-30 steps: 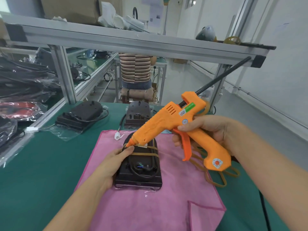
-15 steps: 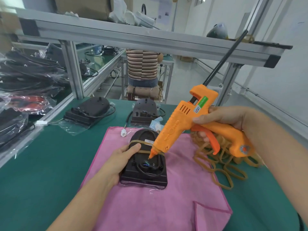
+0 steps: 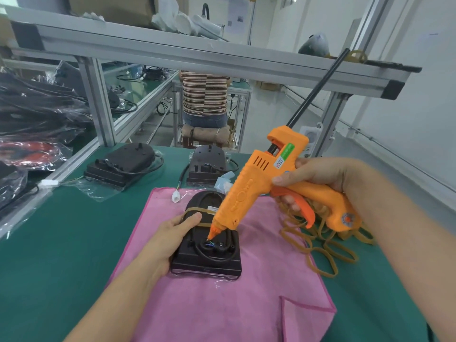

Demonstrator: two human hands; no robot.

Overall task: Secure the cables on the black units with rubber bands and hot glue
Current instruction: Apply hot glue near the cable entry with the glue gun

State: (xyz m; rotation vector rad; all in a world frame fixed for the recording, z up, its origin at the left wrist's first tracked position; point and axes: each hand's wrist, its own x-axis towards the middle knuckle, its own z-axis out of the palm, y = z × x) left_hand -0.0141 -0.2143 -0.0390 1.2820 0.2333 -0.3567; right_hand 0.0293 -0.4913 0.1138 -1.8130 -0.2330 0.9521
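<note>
1. One black plastic unit [image 3: 207,257] with a rounded far end lies flat on a pink cloth [image 3: 222,304], near the cloth's middle; a black cable [image 3: 214,255] loops across its near half.
2. Tan rubber band [image 3: 197,210] wraps across the unit's far half, over the cable.
3. Left hand [image 3: 170,240] holds the unit from its left edge, thumb laid over the top beside the band, other fingers hidden beneath the palm.
4. Orange hot glue gun [image 3: 261,188] tilts nozzle-down; its tip sits at the cable junction in the unit's recess. Whether it touches, cannot tell.
5. Right hand [image 3: 320,174] grips the gun's handle, thumb along the body, fingers curled round the trigger.
6. Loose pile of tan rubber bands [image 3: 320,253] lies to the right, partly on the cloth, partly on the green table mat [image 3: 49,243].
7. Two more black units [image 3: 123,164] [image 3: 208,166] rest at the mat's far edge, well apart from the first.
8. Seated person in a striped top [image 3: 204,95] shows beyond the aluminium frame [image 3: 98,99].
</note>
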